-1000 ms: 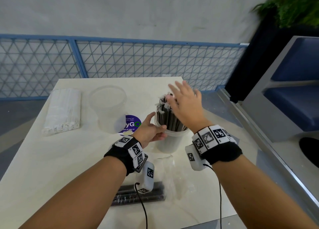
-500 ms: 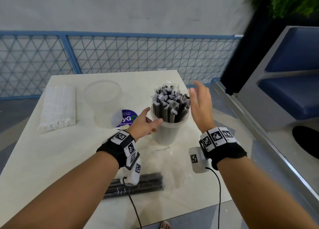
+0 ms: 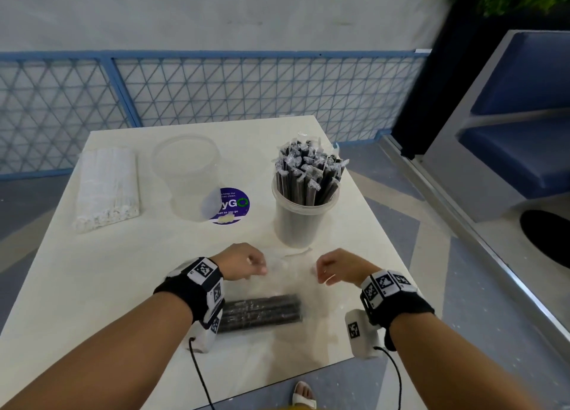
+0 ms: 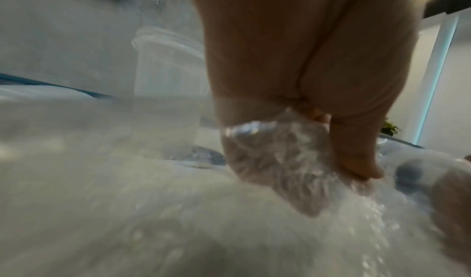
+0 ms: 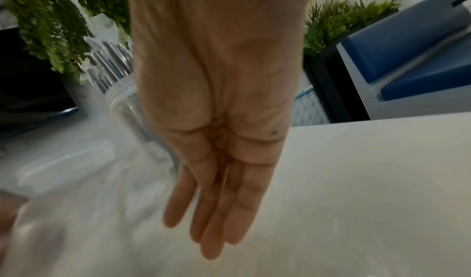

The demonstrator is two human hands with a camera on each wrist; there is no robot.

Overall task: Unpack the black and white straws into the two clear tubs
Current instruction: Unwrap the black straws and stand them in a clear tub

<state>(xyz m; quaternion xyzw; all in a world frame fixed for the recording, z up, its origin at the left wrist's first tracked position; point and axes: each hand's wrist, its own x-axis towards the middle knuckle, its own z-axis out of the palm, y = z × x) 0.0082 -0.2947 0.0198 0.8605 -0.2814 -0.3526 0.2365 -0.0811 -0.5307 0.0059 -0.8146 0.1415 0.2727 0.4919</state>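
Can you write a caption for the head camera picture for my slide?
Both hands reach for the clear bag of leftover black straws; one tub is full, the other tub empty.

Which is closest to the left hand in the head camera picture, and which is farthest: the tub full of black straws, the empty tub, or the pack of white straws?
From the left hand:
1. Tub of black straws, ahead and to the right; empty tub, ahead and slightly left. These two are too close to call.
2. Pack of white straws, far left of the table, clearly farthest.
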